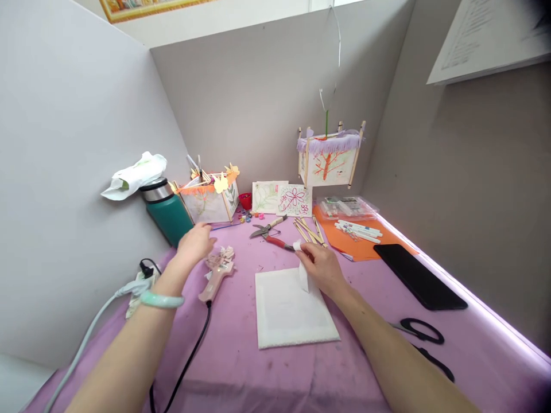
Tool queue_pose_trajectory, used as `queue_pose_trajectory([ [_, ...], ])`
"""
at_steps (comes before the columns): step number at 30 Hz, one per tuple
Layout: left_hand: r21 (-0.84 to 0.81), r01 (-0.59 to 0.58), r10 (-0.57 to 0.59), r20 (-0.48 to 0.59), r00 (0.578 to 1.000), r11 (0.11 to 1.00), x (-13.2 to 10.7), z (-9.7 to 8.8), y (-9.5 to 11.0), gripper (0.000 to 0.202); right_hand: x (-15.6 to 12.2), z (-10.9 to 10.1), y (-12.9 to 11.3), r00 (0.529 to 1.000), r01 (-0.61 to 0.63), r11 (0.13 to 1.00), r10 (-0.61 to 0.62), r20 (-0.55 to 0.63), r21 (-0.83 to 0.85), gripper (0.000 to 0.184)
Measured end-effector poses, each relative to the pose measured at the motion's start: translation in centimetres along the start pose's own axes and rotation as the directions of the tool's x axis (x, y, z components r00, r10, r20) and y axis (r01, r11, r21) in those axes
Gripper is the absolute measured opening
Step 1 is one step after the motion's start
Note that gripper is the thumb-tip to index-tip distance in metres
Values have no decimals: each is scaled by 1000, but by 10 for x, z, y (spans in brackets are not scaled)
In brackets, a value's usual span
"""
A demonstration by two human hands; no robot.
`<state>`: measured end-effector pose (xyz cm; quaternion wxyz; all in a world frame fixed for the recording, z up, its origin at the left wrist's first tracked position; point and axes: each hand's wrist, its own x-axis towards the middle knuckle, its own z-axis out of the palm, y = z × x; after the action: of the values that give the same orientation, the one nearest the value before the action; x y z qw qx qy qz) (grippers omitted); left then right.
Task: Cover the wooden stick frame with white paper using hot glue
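Note:
My right hand (319, 265) is closed on a narrow white paper strip (303, 278), pinched between thumb and fingers. The strip hangs down over the top right part of a white rectangular panel (293, 310) lying on the table. My left hand (196, 245) reaches out beside the green bottle (166, 215), its fingers loosely apart with nothing visible in them. Just to its right lies a pink glue gun (217, 278), with crumpled pinkish scraps at its front end. A box-shaped paper lantern (209, 203) with orange trim stands beyond my left hand.
Red-handled pruning shears (275, 240) and several wooden sticks (310, 230) lie past the panel. A black phone (415, 275) and black-handled scissors (422, 331) are on the right. White pens (359, 230) rest on orange paper (365, 249). A fringed lantern (331, 160) hangs behind. The glue gun's cord (191, 355) runs frontward.

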<state>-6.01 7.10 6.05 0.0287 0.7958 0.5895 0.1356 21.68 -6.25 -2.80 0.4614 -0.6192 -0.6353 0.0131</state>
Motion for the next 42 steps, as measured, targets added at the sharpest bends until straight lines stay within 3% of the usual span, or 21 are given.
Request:
queue_pose_trajectory([
  [2,-155,-96,109,82,991,983,-21,7,31,39,0,3,-11,998,-52,989,46,43,138,18],
  [4,-588,-150,319,194,928,794,-45,15,66,64,-2,6,-25,991,-107,948,75,115,300,18],
  [5,-717,-148,405,201,892,682,-55,19,81,71,-2,8,-32,986,-127,919,77,147,373,19],
  [6,-785,-122,439,203,875,607,-62,22,94,64,-2,10,-39,983,-141,890,74,169,433,19],
  [8,-829,-46,355,188,916,558,-67,25,107,30,-1,11,-47,977,-165,846,72,199,508,21],
  [11,-798,33,147,152,977,602,-54,16,91,9,5,12,-48,969,-194,830,78,235,523,23],
  [14,-674,33,-32,13,999,738,-30,-10,45,10,10,11,-38,969,-182,861,76,234,474,20],
  [16,-492,35,-154,-204,967,870,-17,-31,15,15,11,13,-32,971,-174,882,79,226,437,18],
  [18,-436,53,-186,-268,945,898,-12,-46,-1,18,11,16,-29,970,-185,888,95,225,421,18],
  [20,-431,48,-149,-204,967,901,-17,-48,3,17,12,20,-33,965,-211,881,120,232,424,18],
  [22,-498,13,-22,-12,1000,867,-30,-37,25,26,15,22,-42,966,-204,868,103,237,453,18],
  [23,-604,5,118,164,979,797,-37,-28,39,39,17,23,-49,969,-176,865,70,235,469,18],
  [24,-701,13,240,261,935,713,-44,-19,53,47,20,23,-55,974,-133,863,23,227,488,19],
  [26,-802,59,348,323,880,595,-49,-2,72,39,25,22,-66,978,-39,857,-73,195,514,20],
  [28,-820,76,290,285,914,567,-42,4,70,25,29,20,-69,980,7,852,-110,165,524,21],
  [31,-694,43,72,135,988,718,-17,-9,31,19,30,18,-57,986,-61,851,-29,163,522,24],
  [33,-352,46,-60,-27,998,935,-1,-24,-2,17,27,19,-43,983,-143,854,63,174,501,23],
  [34,-106,65,-72,-69,995,992,4,-30,-16,17,26,20,-38,979,-177,854,100,180,490,22],
  [35,-1,83,-83,-89,993,997,8,-33,-25,17,24,21,-33,975,-198,855,124,183,479,22],
  [38,124,67,-65,-25,998,990,10,-24,-29,23,18,25,-25,975,-190,872,112,195,451,22],
  [42,129,11,-35,187,982,992,13,16,-1,22,14,27,-23,979,-118,911,39,200,396,21],
])
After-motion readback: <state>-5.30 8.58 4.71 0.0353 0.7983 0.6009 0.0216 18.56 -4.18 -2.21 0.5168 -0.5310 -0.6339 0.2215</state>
